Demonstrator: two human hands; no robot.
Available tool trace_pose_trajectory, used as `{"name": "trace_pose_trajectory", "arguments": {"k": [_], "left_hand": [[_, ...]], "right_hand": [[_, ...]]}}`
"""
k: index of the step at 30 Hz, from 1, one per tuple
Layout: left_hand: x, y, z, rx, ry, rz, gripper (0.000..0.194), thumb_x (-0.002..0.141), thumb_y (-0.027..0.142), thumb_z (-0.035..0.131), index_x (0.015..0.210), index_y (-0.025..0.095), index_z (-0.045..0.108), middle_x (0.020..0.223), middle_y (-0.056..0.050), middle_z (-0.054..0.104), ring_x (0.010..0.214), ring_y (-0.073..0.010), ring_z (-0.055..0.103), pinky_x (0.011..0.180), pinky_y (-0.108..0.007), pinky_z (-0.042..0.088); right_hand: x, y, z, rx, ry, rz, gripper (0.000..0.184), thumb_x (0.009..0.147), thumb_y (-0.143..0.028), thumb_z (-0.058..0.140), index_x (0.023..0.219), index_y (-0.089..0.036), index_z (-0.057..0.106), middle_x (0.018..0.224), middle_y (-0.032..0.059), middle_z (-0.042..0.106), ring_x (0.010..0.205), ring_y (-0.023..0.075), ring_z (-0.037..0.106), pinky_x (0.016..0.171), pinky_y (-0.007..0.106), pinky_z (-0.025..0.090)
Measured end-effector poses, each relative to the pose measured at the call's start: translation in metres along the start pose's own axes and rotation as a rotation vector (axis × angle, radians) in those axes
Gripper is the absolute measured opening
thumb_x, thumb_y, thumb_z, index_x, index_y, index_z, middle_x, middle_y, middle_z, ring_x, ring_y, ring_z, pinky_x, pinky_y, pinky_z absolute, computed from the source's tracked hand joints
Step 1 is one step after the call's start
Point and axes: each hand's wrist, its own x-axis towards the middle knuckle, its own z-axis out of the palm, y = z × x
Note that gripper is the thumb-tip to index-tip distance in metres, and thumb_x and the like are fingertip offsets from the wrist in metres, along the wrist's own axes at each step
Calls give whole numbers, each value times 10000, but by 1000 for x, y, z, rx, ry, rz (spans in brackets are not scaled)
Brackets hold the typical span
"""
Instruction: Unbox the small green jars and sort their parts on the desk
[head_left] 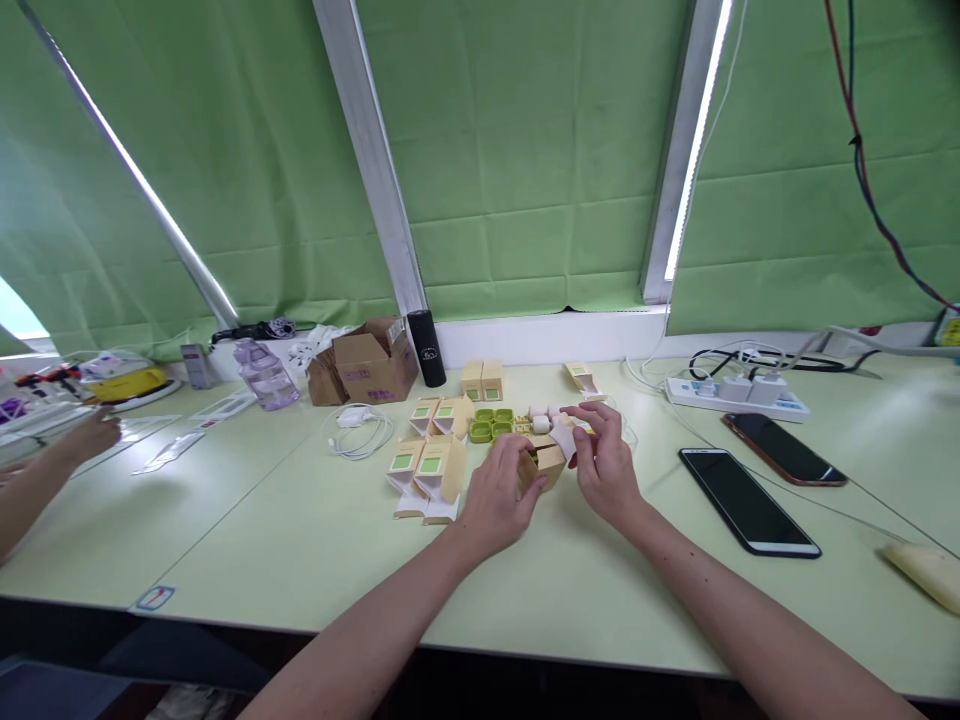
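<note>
My left hand point(495, 495) is closed around a small tan cardboard box point(551, 466), held just above the table. At the box's raised white flap point(564, 437) is my right hand point(606, 465), its thumb and fingers closed on that flap. Left of my left hand lie several open tan boxes point(440, 462) with green labels and white flaps folded out. Just beyond the hands sit several green square trays point(491, 424) and small white and pinkish pieces point(541, 424). What is inside the held box is hidden.
Two closed boxes point(482, 380) and another open box point(583, 380) stand farther back. A black bottle point(427, 348), brown carton point(375, 362) and purple-tinted bottle point(265, 376) line the rear. Phones point(750, 502) and a power strip point(737, 398) lie right. Another person's hand point(94, 435) is at left.
</note>
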Motion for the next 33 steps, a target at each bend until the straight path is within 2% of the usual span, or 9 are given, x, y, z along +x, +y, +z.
{"name": "trace_pose_trajectory", "arguments": {"k": [4,7,10,12,16,20,24,30,33], "left_hand": [[0,-1,1,13,-65,-44,341,943,277,607,1256,254,473,1260,-99,593,1121,-276,621,860,-432,558],[0,-2,2,22,-87,-49,419,942,263,606,1332,259,456,1321,-111,586,1174,-289,617,896,-457,560],[0,-3,2,25,-97,-58,501,944,255,605,1410,257,424,1362,-125,571,1184,-297,620,913,-474,566],[0,-4,3,23,-101,-61,557,942,250,611,1458,258,402,1379,-133,563,1183,-301,623,912,-475,571],[-1,-6,5,9,-90,-71,637,936,247,629,1520,251,374,1391,-149,552,1173,-300,628,892,-462,584],[-1,-10,8,-62,-83,-98,660,929,232,640,1536,263,381,1388,-139,541,1189,-285,617,877,-434,598],[-1,-13,10,-154,-64,-104,653,931,227,643,1535,259,396,1378,-141,533,1209,-281,604,914,-440,595],[0,-15,13,-222,-45,-152,655,906,200,669,1510,256,422,1368,-139,536,1198,-276,613,883,-423,609],[0,-15,13,-218,-52,-171,674,891,202,693,1507,266,428,1366,-131,539,1214,-280,607,887,-421,609]], "right_hand": [[3,2,-1,-58,-19,22,286,1077,-352,393,1352,-272,408,1379,125,614,610,137,639,635,354,562],[6,3,-2,-154,4,-33,305,1051,-294,417,1354,-265,432,1359,131,606,886,222,698,749,401,588],[10,5,-6,-207,46,-164,308,1008,-203,431,1307,-249,487,1335,148,575,1239,298,594,974,512,558],[12,7,-8,-233,44,-238,342,973,-137,431,1282,-249,526,1320,152,560,1311,314,538,1058,567,513],[14,15,-12,-220,-32,-338,467,898,-31,419,1270,-260,584,1318,146,545,1238,296,584,998,534,570],[14,20,-12,-236,-112,-369,534,839,20,406,1251,-242,621,1258,137,601,1160,277,627,895,468,614],[12,13,-13,-313,-144,-395,440,837,-6,472,1166,-233,656,1186,116,666,1104,280,653,863,453,600],[8,1,-11,-365,-232,-398,173,912,-118,544,979,-227,661,1096,95,696,964,259,656,751,407,558],[7,-1,-10,-366,-238,-384,196,930,-146,546,1065,-231,659,1129,98,702,1006,272,647,788,428,555]]}}
